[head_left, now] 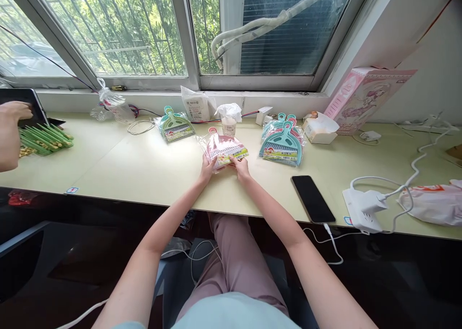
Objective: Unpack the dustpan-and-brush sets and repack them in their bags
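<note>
The left hand (207, 169) and the right hand (240, 168) pinched the near side of a pink packaged dustpan set (224, 148), one at its left corner, the other at the lower part of its printed label (235, 153). The set was held near the middle of the surface (122, 175), just in front of a cup (228, 128) with a white covering; whether it rested on the surface or hung slightly above could not be told. A push forward could have knocked the cup, as the set's far side reached close to it. The clear wrap (201, 145) looked loose and slick, so a grip on film alone might have let the contents slide or torn it. A wide swing rightward risked jostling the bunched packaged sets (282, 148); the phone (313, 199) lay at the near edge, its cable (327, 229) dangling where the right forearm (270, 209) might have snagged it
</note>
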A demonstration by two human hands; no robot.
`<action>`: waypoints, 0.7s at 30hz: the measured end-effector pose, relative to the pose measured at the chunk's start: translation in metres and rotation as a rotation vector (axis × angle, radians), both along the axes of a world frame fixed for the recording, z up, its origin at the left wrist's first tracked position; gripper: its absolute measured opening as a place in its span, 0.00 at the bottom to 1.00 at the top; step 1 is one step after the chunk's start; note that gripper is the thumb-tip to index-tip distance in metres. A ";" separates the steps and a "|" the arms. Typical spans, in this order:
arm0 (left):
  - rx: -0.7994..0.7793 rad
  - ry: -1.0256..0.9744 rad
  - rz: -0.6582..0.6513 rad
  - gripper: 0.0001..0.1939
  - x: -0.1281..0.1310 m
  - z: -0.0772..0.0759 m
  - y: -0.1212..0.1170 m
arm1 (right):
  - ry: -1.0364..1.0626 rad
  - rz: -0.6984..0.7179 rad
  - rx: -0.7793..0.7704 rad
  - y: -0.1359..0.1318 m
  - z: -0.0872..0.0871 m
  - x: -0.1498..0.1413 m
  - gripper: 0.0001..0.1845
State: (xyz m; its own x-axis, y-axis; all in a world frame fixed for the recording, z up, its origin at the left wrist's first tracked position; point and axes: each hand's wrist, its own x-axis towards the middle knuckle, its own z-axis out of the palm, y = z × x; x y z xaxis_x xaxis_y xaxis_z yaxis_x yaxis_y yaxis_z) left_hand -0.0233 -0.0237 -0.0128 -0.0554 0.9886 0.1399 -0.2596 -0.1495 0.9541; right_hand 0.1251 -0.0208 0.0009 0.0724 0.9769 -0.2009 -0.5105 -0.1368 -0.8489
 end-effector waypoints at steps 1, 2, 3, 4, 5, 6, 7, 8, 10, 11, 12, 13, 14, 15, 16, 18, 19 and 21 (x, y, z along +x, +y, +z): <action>-0.002 0.002 -0.003 0.44 0.001 0.001 -0.001 | -0.012 -0.007 0.003 0.000 -0.001 0.000 0.13; -0.007 0.008 -0.003 0.45 0.001 0.002 -0.001 | -0.021 -0.010 0.007 0.001 -0.002 0.000 0.14; -0.016 0.017 -0.005 0.45 0.001 0.002 -0.001 | -0.029 -0.009 0.010 0.002 -0.002 0.000 0.14; -0.027 0.027 -0.007 0.46 0.001 0.002 -0.002 | -0.036 -0.005 0.012 0.003 -0.003 0.001 0.15; -0.037 0.037 -0.010 0.46 0.001 0.003 -0.002 | -0.044 0.001 0.014 0.004 -0.003 0.001 0.16; -0.044 0.046 -0.014 0.47 0.000 0.003 -0.003 | -0.052 0.013 0.016 0.005 -0.004 0.002 0.17; -0.046 0.053 -0.020 0.47 0.000 0.004 -0.003 | -0.059 0.027 0.019 0.006 -0.004 0.003 0.19; -0.042 0.057 -0.026 0.48 0.000 0.005 -0.004 | -0.065 0.038 0.023 0.007 -0.005 0.004 0.20; -0.024 0.057 -0.024 0.48 0.000 0.007 -0.005 | -0.072 0.056 0.027 0.008 -0.006 0.005 0.21; -0.013 0.054 -0.017 0.47 0.001 0.008 -0.005 | -0.074 0.061 0.027 0.008 -0.006 0.005 0.21; -0.003 0.050 -0.006 0.46 0.002 0.009 -0.005 | -0.076 0.062 0.025 0.008 -0.006 0.005 0.21; 0.007 0.046 0.005 0.46 0.002 0.009 -0.005 | -0.078 0.059 0.021 0.008 -0.006 0.005 0.21; 0.013 0.041 0.018 0.45 0.003 0.010 -0.005 | -0.080 0.054 0.019 0.007 -0.006 0.004 0.21; 0.016 0.037 0.025 0.45 0.004 0.011 -0.005 | -0.083 0.047 0.018 0.007 -0.006 0.004 0.21; 0.017 0.035 0.026 0.45 0.004 0.011 -0.005 | -0.086 0.038 0.018 0.007 -0.006 0.003 0.21; 0.006 0.033 0.013 0.44 0.005 0.013 -0.007 | -0.093 0.021 0.022 0.007 -0.006 0.003 0.21; -0.003 0.032 -0.003 0.45 0.005 0.015 -0.008 | -0.096 0.015 0.026 0.007 -0.006 0.003 0.21; -0.017 0.032 -0.047 0.48 0.005 0.018 -0.011 | -0.103 0.010 0.036 0.008 -0.005 0.004 0.21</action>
